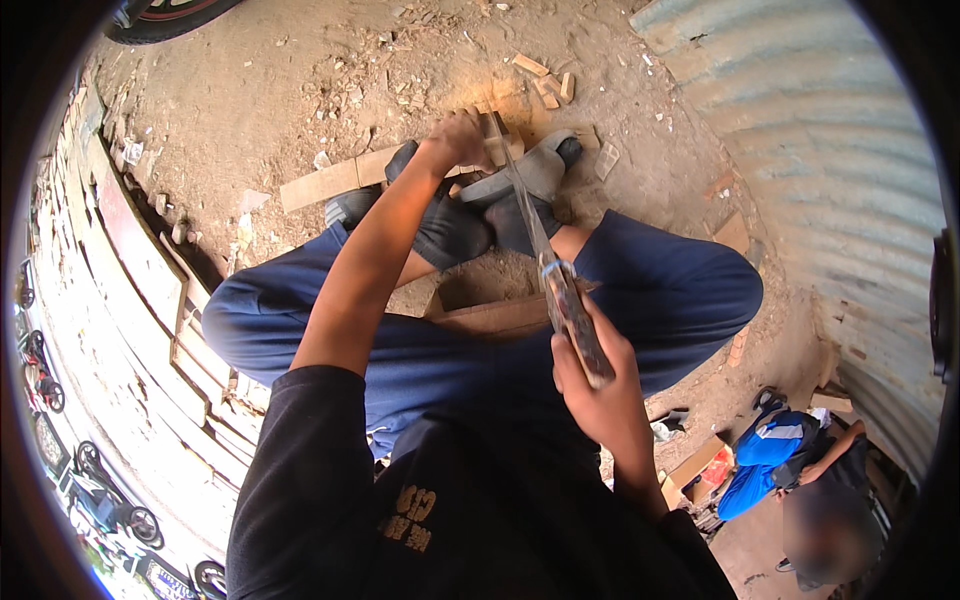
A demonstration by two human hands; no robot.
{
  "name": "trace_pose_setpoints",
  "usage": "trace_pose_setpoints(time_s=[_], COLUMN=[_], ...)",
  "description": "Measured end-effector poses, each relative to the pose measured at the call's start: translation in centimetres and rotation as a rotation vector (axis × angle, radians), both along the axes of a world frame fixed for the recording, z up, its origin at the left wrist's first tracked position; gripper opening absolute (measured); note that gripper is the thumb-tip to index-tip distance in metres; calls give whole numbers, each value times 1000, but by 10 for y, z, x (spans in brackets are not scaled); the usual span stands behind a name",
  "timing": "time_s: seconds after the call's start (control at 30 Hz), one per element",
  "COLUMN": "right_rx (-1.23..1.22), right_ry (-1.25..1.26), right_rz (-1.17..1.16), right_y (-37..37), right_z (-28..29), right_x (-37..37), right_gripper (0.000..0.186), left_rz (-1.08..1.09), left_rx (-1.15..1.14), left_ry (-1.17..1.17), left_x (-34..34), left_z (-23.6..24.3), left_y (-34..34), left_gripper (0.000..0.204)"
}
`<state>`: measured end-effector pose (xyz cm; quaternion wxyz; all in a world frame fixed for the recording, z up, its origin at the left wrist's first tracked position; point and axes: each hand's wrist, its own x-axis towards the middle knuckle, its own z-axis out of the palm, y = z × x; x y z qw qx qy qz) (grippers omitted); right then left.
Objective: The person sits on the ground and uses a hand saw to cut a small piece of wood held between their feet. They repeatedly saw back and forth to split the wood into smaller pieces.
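My right hand (603, 385) is wrapped round the worn handle of a hand saw (533, 222). Its narrow blade slants away from me and to the left, and its far end lies at the right part of a pale wooden board (330, 182). Just left of the blade, my left hand (460, 142) is closed over the board and presses on it. Both feet, in dark socks and grey sandals (535, 170), are crossed close to the board, partly under it. The exact contact between the saw teeth and the wood is too small to make out.
Small wood offcuts (550, 82) and orange sawdust lie on the dirt ground beyond the board. Corrugated metal sheeting (810, 120) stands at the right, stacked planks (140, 240) at the left. Another person in blue trousers (765, 460) sits at the lower right. A wheel (165, 22) shows top left.
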<state>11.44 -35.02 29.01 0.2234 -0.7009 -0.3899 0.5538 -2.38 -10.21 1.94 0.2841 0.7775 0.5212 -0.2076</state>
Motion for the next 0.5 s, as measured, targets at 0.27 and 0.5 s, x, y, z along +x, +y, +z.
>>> trace_pose_setpoints(time_s=[0.27,0.5], right_rx=[265,160], right_ry=[-87,-78], right_rz=[60,16], right_y=[-27,-31], right_z=[-3,0], right_x=[6,7], right_gripper=[50,52], left_rz=[33,13], left_rx=[103,99], left_ry=[-94,-48], left_x=[-1,-2], left_z=[13,-8], left_y=[-9,-6], left_gripper=[117,116])
